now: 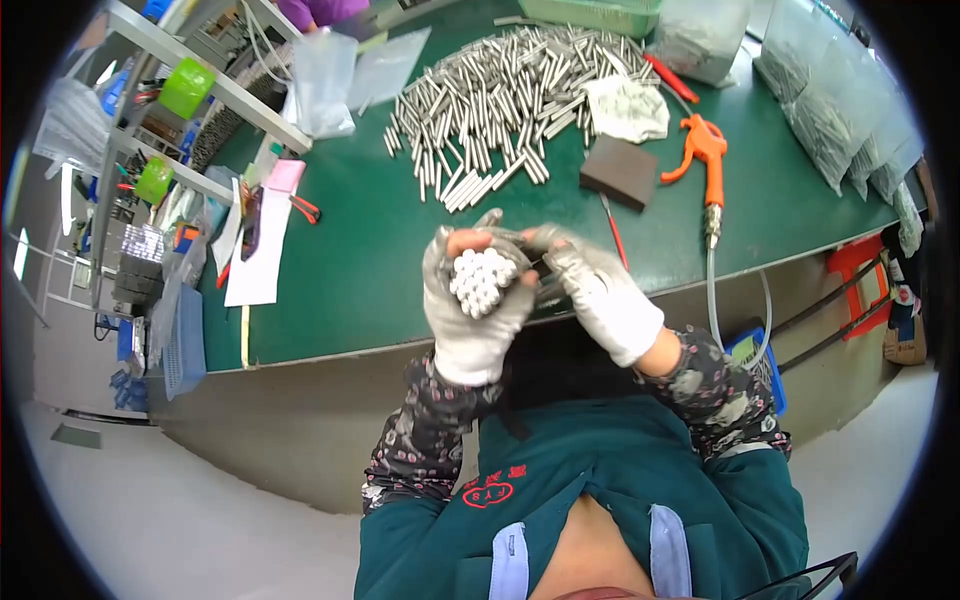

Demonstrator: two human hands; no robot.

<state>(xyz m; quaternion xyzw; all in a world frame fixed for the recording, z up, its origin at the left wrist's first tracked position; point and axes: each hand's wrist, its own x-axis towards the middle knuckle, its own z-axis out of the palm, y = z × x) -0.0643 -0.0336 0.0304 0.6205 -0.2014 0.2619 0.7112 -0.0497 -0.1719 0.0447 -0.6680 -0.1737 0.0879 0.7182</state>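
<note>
Far left: blue perforated plastic basket (185, 345), contents unclear. Next, clear plastic bag (325, 85) on green tabletop (350, 250). Left hand (468, 338), white-gloved, fingers wrapped around tight bundle of slim silver metal rods (482, 280), ends facing up. Beyond it, loose heap of silver metal rods (500, 100). Green plastic tray (590, 14) behind heap, cut off by view. Right hand (605, 300), white-gloved, beside bundle, fingers curled, blurred; cannot tell whether gripping. Far right: clear plastic bags (835, 120) filled with grey rods.
</note>
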